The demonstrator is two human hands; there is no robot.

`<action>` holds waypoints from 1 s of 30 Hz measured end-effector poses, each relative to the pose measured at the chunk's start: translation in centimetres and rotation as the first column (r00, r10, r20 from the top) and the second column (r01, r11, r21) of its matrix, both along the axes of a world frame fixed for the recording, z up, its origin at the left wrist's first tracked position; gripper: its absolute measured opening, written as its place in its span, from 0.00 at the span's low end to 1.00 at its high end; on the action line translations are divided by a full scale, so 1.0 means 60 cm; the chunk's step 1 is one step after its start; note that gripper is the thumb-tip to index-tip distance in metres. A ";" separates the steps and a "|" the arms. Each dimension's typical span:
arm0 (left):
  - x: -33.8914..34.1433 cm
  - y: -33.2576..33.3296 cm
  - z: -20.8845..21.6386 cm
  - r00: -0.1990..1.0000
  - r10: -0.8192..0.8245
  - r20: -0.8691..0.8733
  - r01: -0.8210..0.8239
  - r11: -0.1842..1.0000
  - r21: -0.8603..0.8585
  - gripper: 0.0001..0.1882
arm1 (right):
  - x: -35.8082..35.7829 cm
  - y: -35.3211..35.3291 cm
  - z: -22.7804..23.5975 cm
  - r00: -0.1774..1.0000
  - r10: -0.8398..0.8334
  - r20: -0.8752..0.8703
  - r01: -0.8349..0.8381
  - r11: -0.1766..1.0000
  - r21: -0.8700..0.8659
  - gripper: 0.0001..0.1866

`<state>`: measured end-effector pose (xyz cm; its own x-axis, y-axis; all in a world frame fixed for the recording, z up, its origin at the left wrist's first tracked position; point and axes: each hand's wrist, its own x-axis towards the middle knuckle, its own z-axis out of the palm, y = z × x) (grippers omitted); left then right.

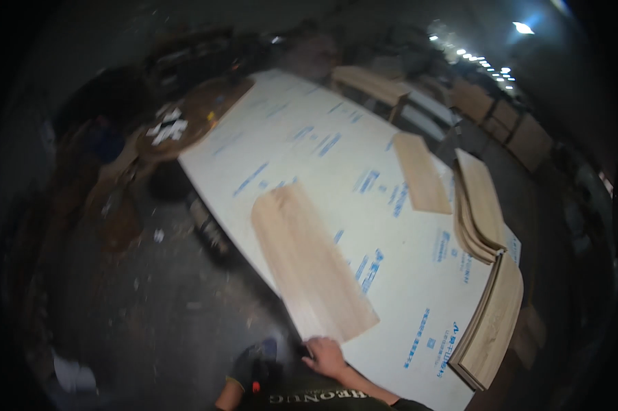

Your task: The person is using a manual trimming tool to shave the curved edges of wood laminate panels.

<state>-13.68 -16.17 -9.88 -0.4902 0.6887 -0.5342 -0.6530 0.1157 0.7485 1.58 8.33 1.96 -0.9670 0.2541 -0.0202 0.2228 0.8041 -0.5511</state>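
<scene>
A light wood-grain panel with one rounded end lies flat on a large white sheet with blue print. My right hand is at the panel's near left corner, with its fingers curled round the edge there. My left hand is low beside the sheet's near edge, looks dark as if gloved, and its fingers are blurred; what it holds, if anything, does not show.
A flat wooden piece lies farther right on the sheet. Curved wooden panels are stacked along its right edge, with another stack nearer me. Beyond stand a wooden bench and a round brown table. Scraps litter the dark floor.
</scene>
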 end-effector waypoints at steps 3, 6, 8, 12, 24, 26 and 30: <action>0.072 0.043 0.197 0.968 0.026 0.249 -0.029 1.000 0.005 0.20 | 0.066 0.056 -0.038 0.987 0.142 -0.072 -0.139 0.989 0.047 0.37; 0.158 0.003 0.129 0.956 -0.206 -0.207 0.185 0.976 -0.119 0.24 | 0.063 0.096 -0.040 0.958 0.282 -0.045 -0.265 0.936 0.231 0.34; 0.204 -0.003 0.137 0.998 -0.017 0.059 0.023 0.995 -0.102 0.24 | 0.036 0.113 -0.037 0.932 0.350 -0.092 -0.310 0.904 0.294 0.31; 0.258 0.001 0.171 0.889 0.348 0.297 -0.293 0.932 -0.214 0.13 | -0.004 0.108 -0.041 0.882 0.466 -0.072 -0.429 0.856 0.289 0.26; 0.242 0.020 0.086 -0.195 -0.301 -0.933 -0.411 0.889 -0.201 0.17 | -0.032 0.091 -0.040 0.807 0.547 -0.222 -0.544 0.835 0.081 0.27; 0.227 0.037 0.098 0.116 -0.249 -0.962 -0.371 0.887 -0.274 0.18 | -0.044 0.137 -0.046 0.884 0.410 -0.224 -0.385 0.911 0.149 0.29; 0.178 0.100 0.139 0.261 -0.441 -0.859 -0.364 0.779 -0.510 0.21 | -0.051 0.191 -0.056 0.972 0.190 -0.138 -0.144 0.947 0.288 0.31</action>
